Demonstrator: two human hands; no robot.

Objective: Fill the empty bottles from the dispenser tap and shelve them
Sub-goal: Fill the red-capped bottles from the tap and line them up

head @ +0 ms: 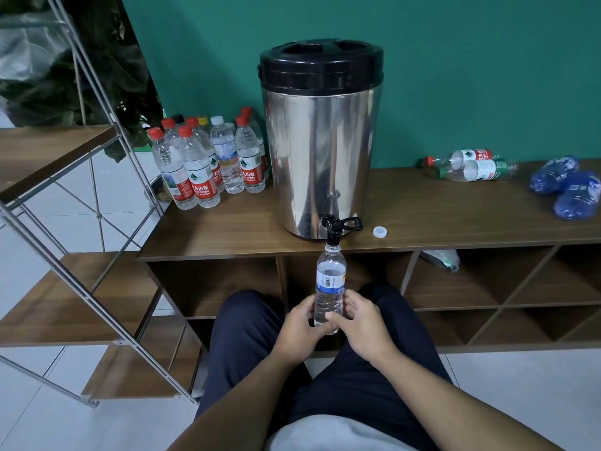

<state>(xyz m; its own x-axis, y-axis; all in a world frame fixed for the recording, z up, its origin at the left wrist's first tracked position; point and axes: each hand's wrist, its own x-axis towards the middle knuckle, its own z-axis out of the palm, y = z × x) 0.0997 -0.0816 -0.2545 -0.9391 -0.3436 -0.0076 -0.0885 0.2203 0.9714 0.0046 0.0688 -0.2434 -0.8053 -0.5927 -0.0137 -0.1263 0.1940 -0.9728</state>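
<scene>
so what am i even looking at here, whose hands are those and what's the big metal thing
This is one picture from a camera worn on a person's head, looking down at their own hands. The left hand and right hand both grip a clear water bottle, its open mouth under the black tap of a steel drinks dispenser. The dispenser stands on a wooden cabinet. Also there: a loose white cap, capped bottles standing to the left, and bottles lying to the right.
</scene>
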